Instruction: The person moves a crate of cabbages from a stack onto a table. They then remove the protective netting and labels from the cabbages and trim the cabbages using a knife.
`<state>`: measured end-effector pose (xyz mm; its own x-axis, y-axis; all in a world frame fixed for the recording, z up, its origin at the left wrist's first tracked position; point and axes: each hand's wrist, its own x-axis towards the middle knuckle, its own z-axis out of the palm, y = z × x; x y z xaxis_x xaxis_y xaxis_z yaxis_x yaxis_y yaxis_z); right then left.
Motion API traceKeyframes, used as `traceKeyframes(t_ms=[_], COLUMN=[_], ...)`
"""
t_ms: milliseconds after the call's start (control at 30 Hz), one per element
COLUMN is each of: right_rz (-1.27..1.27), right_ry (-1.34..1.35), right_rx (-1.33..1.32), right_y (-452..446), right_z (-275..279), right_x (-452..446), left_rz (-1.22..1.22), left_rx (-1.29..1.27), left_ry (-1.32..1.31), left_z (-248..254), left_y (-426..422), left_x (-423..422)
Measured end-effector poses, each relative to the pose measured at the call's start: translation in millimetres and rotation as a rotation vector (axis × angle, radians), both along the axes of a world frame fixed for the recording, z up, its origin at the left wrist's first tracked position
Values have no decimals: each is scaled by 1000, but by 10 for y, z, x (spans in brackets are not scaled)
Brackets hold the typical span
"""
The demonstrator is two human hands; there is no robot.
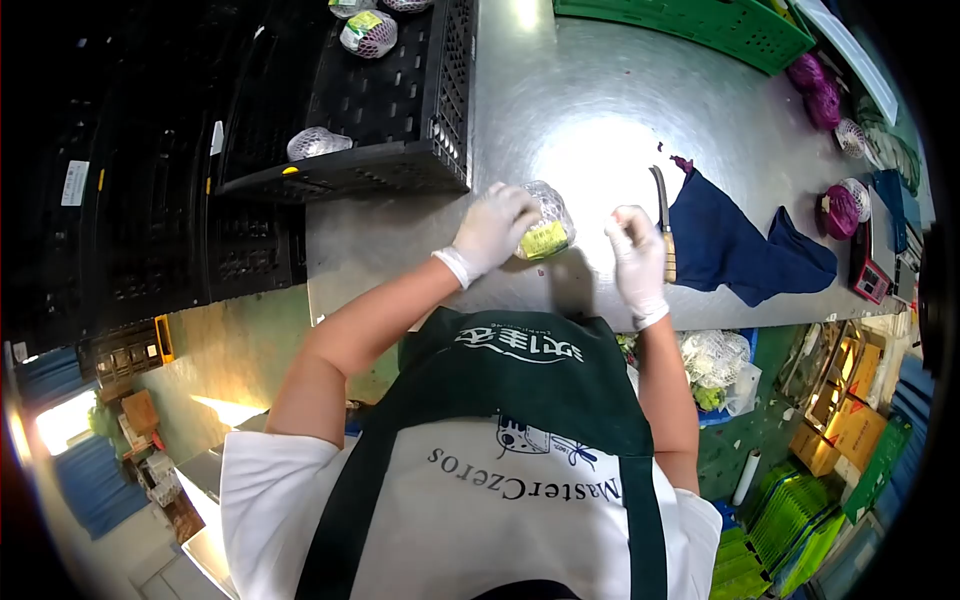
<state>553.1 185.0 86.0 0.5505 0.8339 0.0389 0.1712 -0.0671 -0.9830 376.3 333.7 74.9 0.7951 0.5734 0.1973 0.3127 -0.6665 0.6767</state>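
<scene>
On the metal table, a round item in white foam netting and clear wrap (546,222) bears a yellow-green label. My left hand (496,229), in a white glove, lies against its left side with the fingers curled over it. My right hand (637,254), also gloved, is raised to the right of the item, apart from it, its fingertips pinched together; a small reddish bit shows at them. Just right of that hand are a curved knife (668,240) with a wooden handle and a dark blue cloth (735,240).
A black crate (452,100) at the upper left holds several netted items. The edge of a green crate (690,30) is at the top. Purple cabbages (838,212) and a red scale (872,281) stand at the right. Below the table are white netted produce (715,358) and green crates (790,530).
</scene>
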Motion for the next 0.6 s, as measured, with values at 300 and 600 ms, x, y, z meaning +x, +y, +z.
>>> traceKeyframes(t_ms=[300, 600], right_rz=[240, 95], right_ry=[-273, -429], right_rx=[-174, -51], right_y=[193, 279], right_z=[1, 276], right_x=[-253, -207], left_rz=[35, -145], left_rx=[-1608, -1859], left_ry=[-193, -479], left_z=[581, 733], left_y=[124, 159], left_x=[356, 502])
